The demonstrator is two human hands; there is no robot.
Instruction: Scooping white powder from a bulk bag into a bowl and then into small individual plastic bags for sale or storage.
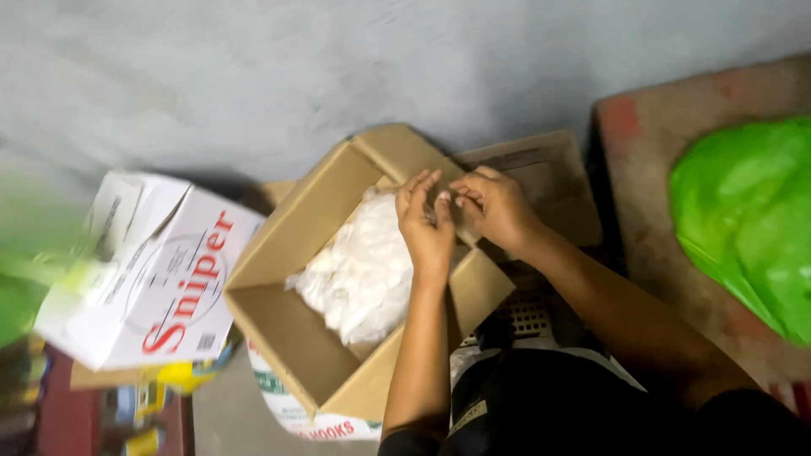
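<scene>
An open brown cardboard box sits in the middle, tilted, with a clear plastic bag of white material inside it. My left hand is over the bag's upper right end, fingers together and pointing up. My right hand is right beside it, fingertips meeting the left hand's fingertips as if pinching the bag's edge between them; what they pinch is too small to make out. Both forearms reach in from the lower right.
A white carton with red lettering stands to the left of the box. A bright green plastic bag lies on a brown board at the right. A grey wall fills the top. Coloured clutter sits at the lower left.
</scene>
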